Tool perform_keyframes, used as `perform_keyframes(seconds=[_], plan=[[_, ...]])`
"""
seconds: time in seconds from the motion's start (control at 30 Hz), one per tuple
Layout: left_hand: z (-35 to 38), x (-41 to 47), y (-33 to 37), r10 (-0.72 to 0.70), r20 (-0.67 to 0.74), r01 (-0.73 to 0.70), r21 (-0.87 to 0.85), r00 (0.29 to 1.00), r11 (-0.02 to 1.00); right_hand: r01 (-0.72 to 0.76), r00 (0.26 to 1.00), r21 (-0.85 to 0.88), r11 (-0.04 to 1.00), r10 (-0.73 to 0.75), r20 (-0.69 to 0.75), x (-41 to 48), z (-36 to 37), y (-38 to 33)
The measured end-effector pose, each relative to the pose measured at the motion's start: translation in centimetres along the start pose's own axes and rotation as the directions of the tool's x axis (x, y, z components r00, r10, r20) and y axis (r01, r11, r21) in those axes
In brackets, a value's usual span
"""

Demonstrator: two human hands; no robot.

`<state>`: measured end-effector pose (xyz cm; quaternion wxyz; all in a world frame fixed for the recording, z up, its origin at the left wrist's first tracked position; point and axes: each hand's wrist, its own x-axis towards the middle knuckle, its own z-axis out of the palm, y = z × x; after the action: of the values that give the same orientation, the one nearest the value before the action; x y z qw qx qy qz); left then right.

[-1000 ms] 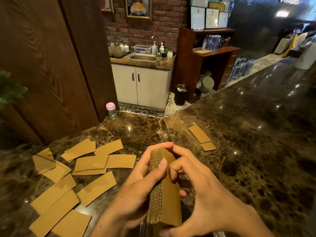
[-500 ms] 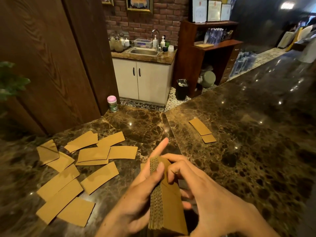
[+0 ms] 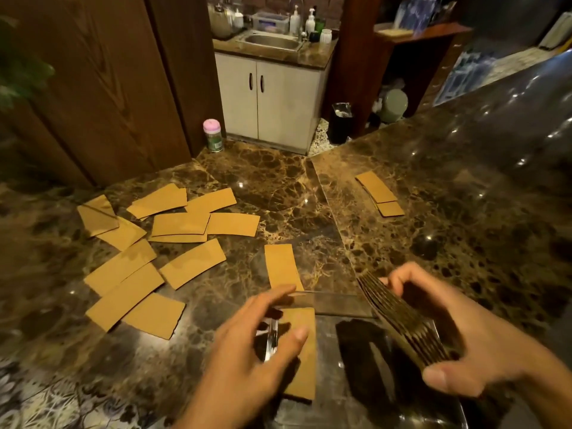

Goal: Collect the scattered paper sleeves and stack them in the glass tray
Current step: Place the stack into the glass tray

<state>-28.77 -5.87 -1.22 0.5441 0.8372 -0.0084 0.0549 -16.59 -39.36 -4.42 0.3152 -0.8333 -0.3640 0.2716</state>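
My right hand [image 3: 470, 348] grips a thick stack of brown paper sleeves [image 3: 399, 317], tilted over the right side of the glass tray [image 3: 337, 298]. One sleeve [image 3: 305, 366] lies flat in the tray's left part. My left hand [image 3: 253, 354] hovers over the tray's left rim with its fingers spread and its thumb above that sleeve. Another sleeve [image 3: 283, 266] lies on the counter just beyond the tray. Several scattered sleeves [image 3: 130, 274] cover the counter to the left. Two overlapping sleeves [image 3: 377, 193] lie further back on the right.
The dark marble counter [image 3: 464, 227] forms a corner. A pink-lidded jar [image 3: 213, 135] stands at its far edge by a wooden panel [image 3: 102, 88]. Beyond and below are a white cabinet [image 3: 272, 100] with a sink and a black bin [image 3: 340, 122].
The stack, held upright in both hands before, is now in my right hand alone, off to the right. My left hand has come away and a sleeve lies in the tray. The view has tilted down.
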Motion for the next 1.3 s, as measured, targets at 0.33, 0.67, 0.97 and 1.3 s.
perform_keyframes(seconds=[0.33, 0.67, 0.97, 1.3], plan=[[1.4, -1.2, -3.7, -0.012, 0.179, -0.042, 0.297, 0.984, 0.954, -0.153, 0.882, -0.623, 0.767, 0.39, 0.264, 7.0, 4.2, -10.4], [1.4, -0.7, -4.8, 0.014, 0.156, -0.067, 0.344, 0.988, 0.937, -0.297, 0.912, -0.535, 0.791, 0.401, 0.087, 7.5, 6.8, -9.1], [1.3, -0.5, -4.5, 0.007, 0.103, -0.035, 0.274, 0.995, 0.961, -0.347, 0.88, -0.368, 0.862, 0.436, 0.191, 8.2, 4.9, -9.6], [-17.6, 0.3, -14.2, -0.463, -0.37, 0.565, 0.714, 0.806, 0.413, -0.495, 0.866, -0.348, 0.796, 0.42, -0.273, 21.4, -0.1, -13.9]])
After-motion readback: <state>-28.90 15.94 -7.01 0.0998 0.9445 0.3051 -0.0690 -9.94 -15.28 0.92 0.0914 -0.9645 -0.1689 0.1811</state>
